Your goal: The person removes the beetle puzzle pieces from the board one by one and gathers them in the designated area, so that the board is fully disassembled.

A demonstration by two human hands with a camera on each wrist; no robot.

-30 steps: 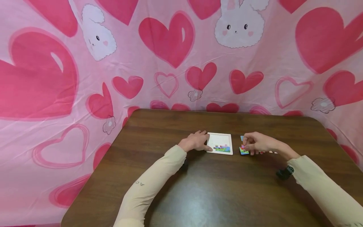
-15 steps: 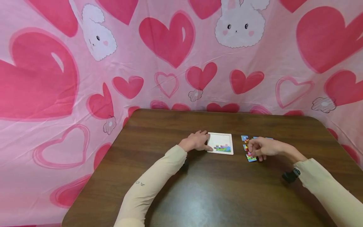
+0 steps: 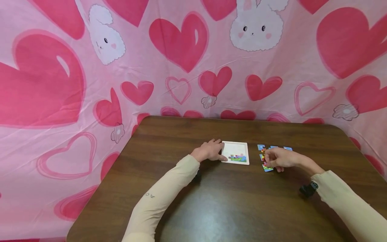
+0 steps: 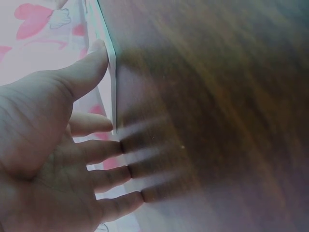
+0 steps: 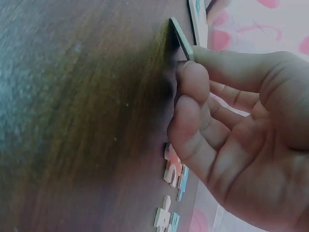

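Observation:
My left hand (image 3: 209, 151) rests at the left side of a white puzzle tray (image 3: 234, 148). In the left wrist view its thumb lies on the tray's rim (image 4: 113, 92), with the spread fingertips touching the table. A few joined pieces (image 3: 237, 158) fill the tray's lower right part with a colourful picture. To the right of the tray, my right hand (image 3: 281, 157) pinches a puzzle piece (image 3: 267, 168) between thumb and fingers. The right wrist view shows that piece (image 5: 182, 39) edge-on, tilted just over the table.
Loose puzzle pieces lie around the right hand, among them a blue one (image 3: 261, 147) and another (image 3: 288, 148) behind it. More pieces (image 5: 173, 165) show below the fingers in the right wrist view. A heart-patterned cloth (image 3: 178, 94) hangs behind the brown table (image 3: 205, 201).
My right hand has moved right and slightly toward me with the piece, away from the tray, then nearly stopped. More loose pieces have come into view. The left hand stays put.

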